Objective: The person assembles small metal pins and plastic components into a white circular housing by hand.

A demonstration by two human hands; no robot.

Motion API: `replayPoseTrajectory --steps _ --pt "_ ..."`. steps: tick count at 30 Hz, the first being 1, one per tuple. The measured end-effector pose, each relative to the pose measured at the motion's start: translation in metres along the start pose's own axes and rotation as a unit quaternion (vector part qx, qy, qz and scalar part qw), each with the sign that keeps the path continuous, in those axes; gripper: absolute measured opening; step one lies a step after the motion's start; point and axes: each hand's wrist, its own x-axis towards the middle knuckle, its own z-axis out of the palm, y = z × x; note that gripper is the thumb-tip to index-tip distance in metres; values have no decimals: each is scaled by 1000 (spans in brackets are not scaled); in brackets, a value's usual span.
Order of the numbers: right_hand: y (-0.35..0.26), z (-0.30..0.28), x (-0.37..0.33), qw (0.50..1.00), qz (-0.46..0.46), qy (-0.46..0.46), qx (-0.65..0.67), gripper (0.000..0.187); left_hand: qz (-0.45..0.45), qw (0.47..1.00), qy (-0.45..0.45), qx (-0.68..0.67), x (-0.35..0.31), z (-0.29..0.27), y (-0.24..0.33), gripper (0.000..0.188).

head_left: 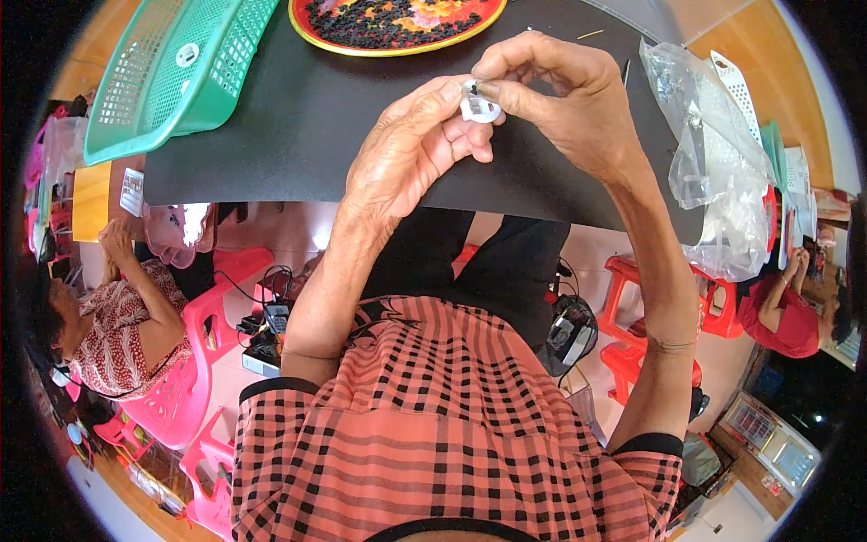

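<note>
A small white plastic part [477, 107] sits pinched between both hands, held in the air above the black mat [298, 117] that covers the table. The left hand [411, 149] comes up from below with its forearm rising steeply from the checked sleeve; its thumb and forefinger press together on the left and lower side of the part, while the other fingers curl loosely beneath it. The right hand [564, 99] arches over from the right, wrist bent and knuckles high, with the thumb and forefinger tip closing on the part's upper right edge; its remaining fingers are tucked behind. The fingertips of the two hands touch or nearly touch around the part, so most of its shape is hidden.

Beyond the grip, further up the mat, lies a round red tray with a yellow rim [312, 32] filled with small dark pieces. To the upper left of the grip, a green plastic basket [172, 77] rests tilted at the mat's corner. To the right of the right hand, a crumpled clear plastic bag [718, 172] hangs over the mat's edge, with white perforated plastic pieces inside. Below the grip, the forearms lead back to a red and black checked shirt [452, 425]. Far to the lower left, another person sits on a pink plastic chair [203, 361]; red stools [632, 307] stand to the lower right.
</note>
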Motion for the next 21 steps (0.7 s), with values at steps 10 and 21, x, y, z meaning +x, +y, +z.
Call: replayPoseTrajectory --steps 10,21 --pt "-7 -2 2 997 -37 2 -64 10 -22 1000 6 -20 0 0 0 36" --pt "-5 -1 2 994 -57 -24 -93 15 -16 1000 18 11 0 0 -3 38"
